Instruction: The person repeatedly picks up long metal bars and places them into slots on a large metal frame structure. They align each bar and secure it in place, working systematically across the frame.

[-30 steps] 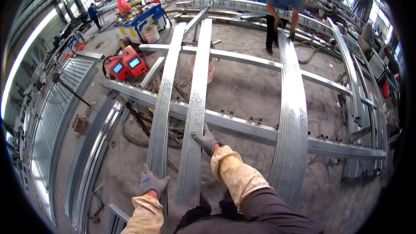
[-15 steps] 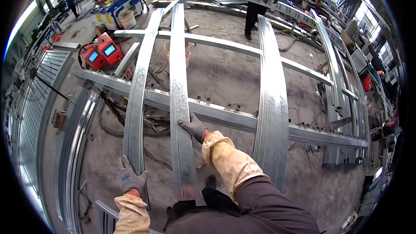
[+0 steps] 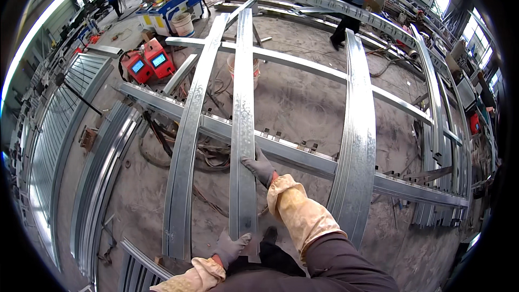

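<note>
Two long galvanised steel channels lie side by side across a steel frame beam (image 3: 292,154). My right hand (image 3: 260,168), in a grey glove, grips the right edge of the right-hand channel (image 3: 242,124) just on the near side of the beam. At that channel's near end is my left hand (image 3: 231,247), also gloved in grey, its fingers closed at the edge and partly hidden by it. The left-hand channel (image 3: 195,113) rests untouched, tilted a little away from the other one. Both of my forearms wear tan sleeve covers.
A wider steel stack (image 3: 357,130) spans the frame to the right. Two red machines with lit screens (image 3: 147,60) stand at the left, above cables (image 3: 203,154). Steel profiles (image 3: 102,184) lie on the floor at left. Across the frame a co-worker (image 3: 354,5) stands near the far beam.
My left hand has left the left-hand channel and moved right to the near end of the other one. My right hand keeps its place there. The co-worker has shifted right.
</note>
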Tool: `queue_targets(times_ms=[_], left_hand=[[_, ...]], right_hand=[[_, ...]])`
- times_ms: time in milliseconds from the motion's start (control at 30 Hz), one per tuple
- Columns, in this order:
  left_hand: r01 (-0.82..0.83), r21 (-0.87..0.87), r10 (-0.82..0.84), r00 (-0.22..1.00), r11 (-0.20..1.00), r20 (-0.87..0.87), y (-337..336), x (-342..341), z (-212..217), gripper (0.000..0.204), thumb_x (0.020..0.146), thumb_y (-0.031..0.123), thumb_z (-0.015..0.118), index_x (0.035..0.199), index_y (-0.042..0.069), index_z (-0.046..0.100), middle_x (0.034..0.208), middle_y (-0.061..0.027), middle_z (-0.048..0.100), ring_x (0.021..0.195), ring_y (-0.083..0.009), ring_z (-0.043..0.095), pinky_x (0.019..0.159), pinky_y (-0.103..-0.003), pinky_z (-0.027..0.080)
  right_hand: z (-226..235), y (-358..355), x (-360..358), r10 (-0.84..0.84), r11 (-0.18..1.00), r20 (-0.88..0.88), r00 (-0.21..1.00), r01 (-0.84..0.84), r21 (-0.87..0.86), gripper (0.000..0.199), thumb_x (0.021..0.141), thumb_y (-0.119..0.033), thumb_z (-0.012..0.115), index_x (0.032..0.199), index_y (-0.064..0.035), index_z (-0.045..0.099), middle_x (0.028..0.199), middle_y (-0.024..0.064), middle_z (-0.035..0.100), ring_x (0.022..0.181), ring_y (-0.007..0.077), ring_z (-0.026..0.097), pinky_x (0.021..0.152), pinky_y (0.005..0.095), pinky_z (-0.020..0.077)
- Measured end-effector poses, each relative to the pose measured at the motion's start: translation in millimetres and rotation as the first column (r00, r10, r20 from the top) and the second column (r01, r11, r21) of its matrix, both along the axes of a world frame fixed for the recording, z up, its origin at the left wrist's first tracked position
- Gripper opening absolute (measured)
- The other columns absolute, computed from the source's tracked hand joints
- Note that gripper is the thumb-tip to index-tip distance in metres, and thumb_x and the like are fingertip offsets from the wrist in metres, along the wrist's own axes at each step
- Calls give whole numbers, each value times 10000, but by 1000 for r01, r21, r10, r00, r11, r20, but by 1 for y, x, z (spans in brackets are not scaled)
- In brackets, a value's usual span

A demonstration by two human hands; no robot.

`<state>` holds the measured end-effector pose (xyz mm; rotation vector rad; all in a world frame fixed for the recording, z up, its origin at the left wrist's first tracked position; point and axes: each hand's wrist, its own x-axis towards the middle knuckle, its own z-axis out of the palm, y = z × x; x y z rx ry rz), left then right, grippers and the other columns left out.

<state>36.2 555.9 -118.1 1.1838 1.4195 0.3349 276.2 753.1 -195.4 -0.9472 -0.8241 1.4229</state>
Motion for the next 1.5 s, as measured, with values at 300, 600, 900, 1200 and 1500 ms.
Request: queue_targets(times_ms=[300, 600, 900, 1200, 1500], left_hand=[[24, 121, -35, 995, 992, 94, -9, 22, -2, 594, 872, 408, 818, 1268, 27, 591, 1087, -107, 722, 996, -224, 697, 882, -359, 552], [17, 28, -20, 992, 999, 121, 15, 57, 4, 647, 874, 424, 811, 1289, -7, 566, 1092, -127, 721, 1006, -223, 690, 890, -364, 543], [432, 385, -362, 900, 815, -243, 44, 50, 34, 772, 838, 474, 769, 1377, -18, 517, 1308, -269, 598, 1234, -386, 586, 1053, -447, 464], [510, 224, -69, 494, 831, -867, 108, -28, 58, 1065, 767, 717, 688, 1569, 81, 393, 1648, -241, 254, 1536, -443, 175, 1254, -506, 160], [606, 265, -140, 537, 750, -832, 123, -32, 39, 1124, 764, 725, 702, 1595, 67, 330, 1648, -254, 248, 1534, -460, 171, 1255, -507, 168]], right_hand=[[14, -12, 8, -18, 999, 141, 990, 14, 28, 903, 944, -207, 750, 1601, 25, 176, 1320, 100, 612, 1154, 128, 584, 983, 257, 478], [2, -24, 21, -91, 991, -30, 995, 88, -105, 582, 1000, -228, 680, 1476, -16, 423, 1214, 42, 625, 1075, 87, 582, 910, 230, 483], [53, -122, 9, -87, 971, -153, 984, 49, -234, 533, 997, -163, 662, 1463, -39, 436, 1243, 53, 612, 1109, 122, 582, 955, 281, 490], [41, -117, 6, -57, 978, -36, 998, 49, -202, 618, 998, -106, 628, 1552, -49, 360, 1328, 81, 593, 1156, 142, 579, 997, 281, 474], [1, -78, -9, -93, 988, -147, 985, 73, -135, 605, 982, -120, 660, 1516, -20, 395, 1304, 84, 623, 1159, 151, 603, 983, 272, 486]])
